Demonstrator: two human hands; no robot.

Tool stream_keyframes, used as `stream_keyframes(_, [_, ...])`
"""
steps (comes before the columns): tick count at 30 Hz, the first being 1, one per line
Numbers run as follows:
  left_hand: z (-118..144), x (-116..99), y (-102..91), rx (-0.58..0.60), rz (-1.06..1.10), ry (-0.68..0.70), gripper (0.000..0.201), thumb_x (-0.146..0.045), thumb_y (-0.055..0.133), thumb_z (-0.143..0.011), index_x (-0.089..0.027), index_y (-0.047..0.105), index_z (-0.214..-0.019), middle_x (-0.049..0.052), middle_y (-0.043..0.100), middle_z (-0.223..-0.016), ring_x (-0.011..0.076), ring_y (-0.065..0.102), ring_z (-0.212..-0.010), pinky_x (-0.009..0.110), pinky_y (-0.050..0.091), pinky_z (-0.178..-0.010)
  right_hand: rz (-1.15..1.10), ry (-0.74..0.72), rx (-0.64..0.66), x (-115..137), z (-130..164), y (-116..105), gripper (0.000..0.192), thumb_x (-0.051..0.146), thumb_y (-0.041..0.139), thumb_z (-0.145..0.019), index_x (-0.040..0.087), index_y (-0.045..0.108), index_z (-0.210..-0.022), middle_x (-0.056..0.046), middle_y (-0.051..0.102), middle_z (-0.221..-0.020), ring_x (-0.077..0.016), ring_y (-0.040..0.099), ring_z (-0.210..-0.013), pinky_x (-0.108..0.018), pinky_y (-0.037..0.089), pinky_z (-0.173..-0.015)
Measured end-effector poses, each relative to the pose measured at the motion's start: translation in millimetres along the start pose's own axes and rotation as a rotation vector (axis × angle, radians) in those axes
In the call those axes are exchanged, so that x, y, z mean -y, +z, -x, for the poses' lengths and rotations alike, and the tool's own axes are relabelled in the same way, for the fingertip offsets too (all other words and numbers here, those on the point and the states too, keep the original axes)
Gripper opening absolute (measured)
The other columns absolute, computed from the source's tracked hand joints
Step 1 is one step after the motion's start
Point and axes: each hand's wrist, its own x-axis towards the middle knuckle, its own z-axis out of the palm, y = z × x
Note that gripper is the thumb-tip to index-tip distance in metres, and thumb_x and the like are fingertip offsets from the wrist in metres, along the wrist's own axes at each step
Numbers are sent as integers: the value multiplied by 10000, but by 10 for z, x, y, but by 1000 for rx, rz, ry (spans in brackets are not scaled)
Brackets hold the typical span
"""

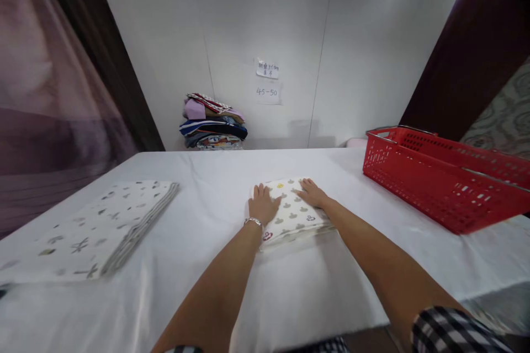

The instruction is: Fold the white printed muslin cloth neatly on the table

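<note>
A small folded white cloth (292, 214) with grey and yellow prints lies on the white table (215, 187) in front of me. My left hand (262, 202) rests flat on its left side, fingers spread, a bracelet on the wrist. My right hand (310, 192) lies flat on its far right corner. Neither hand grips anything.
A stack of folded patterned white cloths (99, 226) lies at the table's left. A red plastic basket (439, 174) stands at the right. A pile of coloured folded textiles (213, 124) sits by the far wall under two paper notes (267, 80). A dark curtain hangs left.
</note>
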Motion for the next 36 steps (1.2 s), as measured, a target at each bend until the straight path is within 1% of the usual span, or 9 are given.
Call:
stream_keyframes(9, [-26, 35, -10, 2, 119, 24, 625, -543, 353, -852, -194, 342, -1369, 74, 152, -1529, 276, 58, -1406, 517, 293, -1037, -175, 216, -138, -294, 565, -103, 603, 392, 473, -844, 176, 370, -1397, -82, 447, -1391, -235, 440, -1256, -361, 331, -1051])
stream_keyframes(13, [42, 108, -81, -95, 284, -48, 611, -480, 390, -863, -123, 336, -1356, 144, 163, -1516, 280, 144, -1392, 439, 294, -1058, -209, 239, -203, -306, 722, -64, 601, 399, 484, -834, 151, 404, -1376, -90, 492, -1353, -217, 507, -1191, -328, 360, -1022])
stream_keyframes(15, [144, 142, -135, -121, 357, -159, 626, -452, 429, -855, -90, 315, -1353, 199, 265, -1467, 295, 268, -1349, 412, 315, -1045, -217, 247, -228, -295, 736, -56, 571, 385, 492, -828, 170, 439, -1354, -78, 520, -1327, -217, 521, -1173, -336, 365, -1014])
stream_keyframes(18, [345, 168, -203, -23, 454, -273, 648, -474, 515, -809, -107, 339, -1313, 210, 513, -1275, 308, 522, -1148, 411, 422, -926, -219, 263, -246, -273, 726, -69, 548, 367, 508, -812, 174, 480, -1324, -82, 545, -1299, -230, 525, -1168, -343, 371, -1004])
stream_keyframes(23, [465, 285, -297, 56, 562, -254, 643, -424, 683, -688, -182, 429, -1227, 134, 631, -1122, 253, 634, -929, 323, 492, -744, -205, 258, -222, -113, 792, -26, 474, 334, 472, -826, 156, 538, -1261, -94, 560, -1280, -241, 513, -1178, -342, 387, -977])
stream_keyframes(28, [290, 646, -461, 1, 602, -278, 631, -371, 718, -652, -189, 491, -1213, 129, 614, -1155, 233, 651, -836, 291, 494, -646, -142, 170, -151, 129, 1048, 198, 428, 411, 530, -804, 198, 591, -1170, -90, 636, -1149, -255, 591, -1020, -360, 445, -876])
stream_keyframes(31, [351, 776, -467, -33, 602, -284, 565, -410, 655, -721, -170, 514, -1213, 138, 569, -1219, 218, 635, -884, 285, 498, -683, -21, 68, -268, 187, 1219, 271, 436, 462, 486, -829, 184, 591, -1148, -128, 606, -1167, -276, 563, -1049, -389, 447, -864])
stream_keyframes(34, [580, 790, -367, -226, 621, -167, 394, -428, 532, -822, -184, 584, -1126, 97, 562, -1216, 198, 580, -1013, 288, 490, -791, 12, -166, -465, 264, 1362, 279, 409, 431, 450, -866, 187, 572, -1171, -131, 544, -1256, -274, 495, -1151, -410, 423, -914])
stream_keyframes(36, [761, 777, -286, -393, 627, 2, 294, -404, 527, -835, -201, 641, -1014, 67, 600, -1135, 191, 546, -1064, 313, 463, -883, 3, -405, -470, 374, 1435, 276, 340, 382, 457, -882, 212, 587, -1146, -103, 574, -1223, -251, 501, -1144, -409, 408, -937])
